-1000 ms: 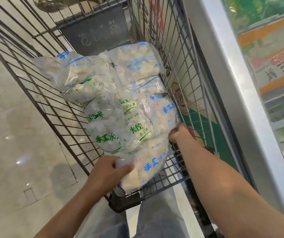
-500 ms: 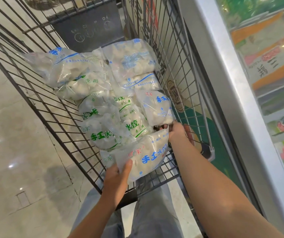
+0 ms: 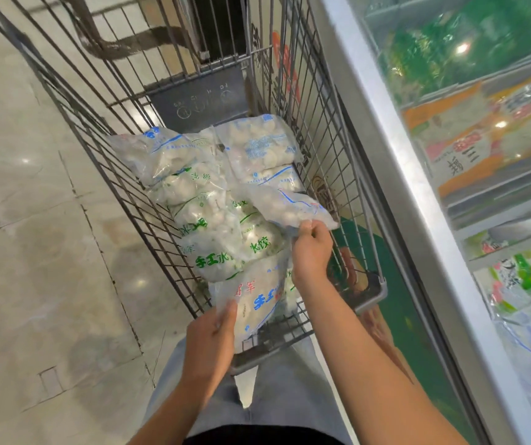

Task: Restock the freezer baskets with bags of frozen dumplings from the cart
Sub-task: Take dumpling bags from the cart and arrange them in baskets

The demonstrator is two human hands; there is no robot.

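Two hands: left hand (image 3: 211,340) grips lumpy clear bag (image 3: 259,303); right hand (image 3: 310,248) pinches crinkly bag (image 3: 285,203).

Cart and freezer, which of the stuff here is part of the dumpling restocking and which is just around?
Part of the job: left hand gripping a blue-print dumpling bag; right hand pinching another bag; remaining bags; wire cart; freezer.
Just around: orange packets, green packets, tiled floor.

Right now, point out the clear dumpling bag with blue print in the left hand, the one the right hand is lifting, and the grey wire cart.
Blue-print bag (image 3: 259,303), head view: printed face.
Lifted bag (image 3: 285,203), head view: middle.
Grey wire cart (image 3: 371,292), head view: near corner rim.
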